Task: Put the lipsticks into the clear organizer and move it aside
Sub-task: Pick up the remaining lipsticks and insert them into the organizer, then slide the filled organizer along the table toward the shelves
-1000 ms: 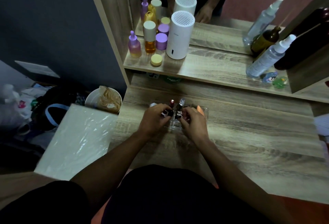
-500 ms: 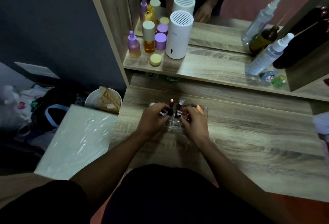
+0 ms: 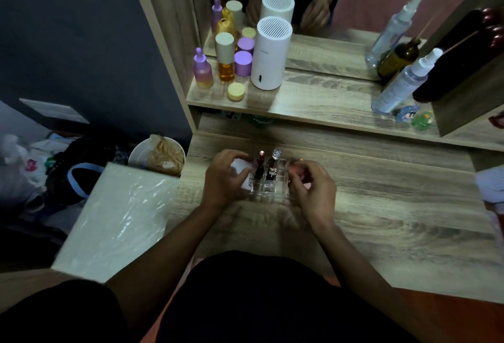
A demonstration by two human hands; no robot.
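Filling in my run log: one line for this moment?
left hand: white tube | right hand: pink item | clear organizer: two lipsticks upright | not moved aside

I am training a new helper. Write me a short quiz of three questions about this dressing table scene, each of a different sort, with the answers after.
1. True or false: two lipsticks already stand upright in the clear organizer.
2. Which object on the upper shelf is the biggest? A) white cylinder B) yellow jar C) purple dropper bottle
3. Fill in: the left hand holds a small ____ item beside the organizer.

Key
1. True: one with a red top, one with a clear top.
2. A, the white cylinder.
3. White. The right hand is at the organizer's other side.
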